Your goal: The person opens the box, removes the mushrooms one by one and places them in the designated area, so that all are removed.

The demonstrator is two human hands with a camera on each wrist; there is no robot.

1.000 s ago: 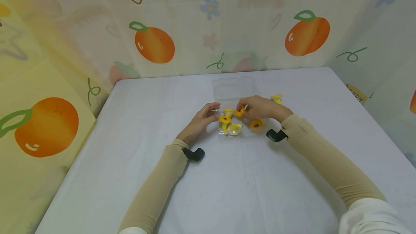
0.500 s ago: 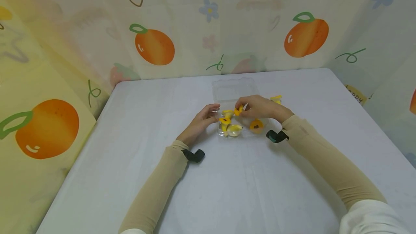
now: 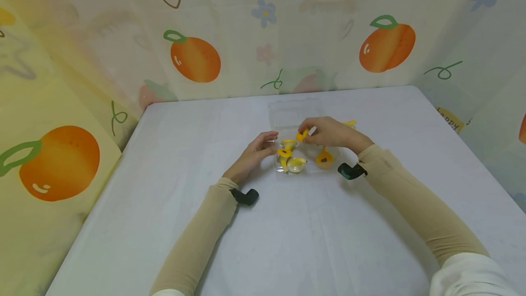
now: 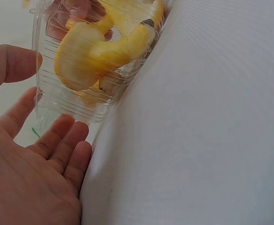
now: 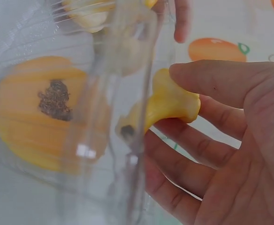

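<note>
In the head view a clear plastic clamshell box (image 3: 283, 171) lies with its lid (image 3: 293, 113) folded back. Several yellow mushrooms stand or lie in its left part, one (image 3: 284, 152) with its cap up. Another mushroom (image 5: 38, 112), its dark cut stem end showing, sits in the box's right part. My right hand (image 3: 328, 132) pinches a small yellow mushroom (image 5: 172, 101) between thumb and fingers, above the box's back half. At the box's left wall is my left hand (image 3: 255, 152), thumb (image 4: 22, 63) against the rim, other fingers fairly straight beside it.
Behind the right hand, a further yellow piece (image 3: 350, 124) shows beyond the box, partly hidden. A white cloth covers the table (image 3: 263, 241). A printed fabric curtain (image 3: 238, 49) hangs behind the table's back edge.
My right hand has risen slightly and shifted a little back, still pinching the mushroom. More of the mushroom in the box's right part shows. My left hand stays in place.
</note>
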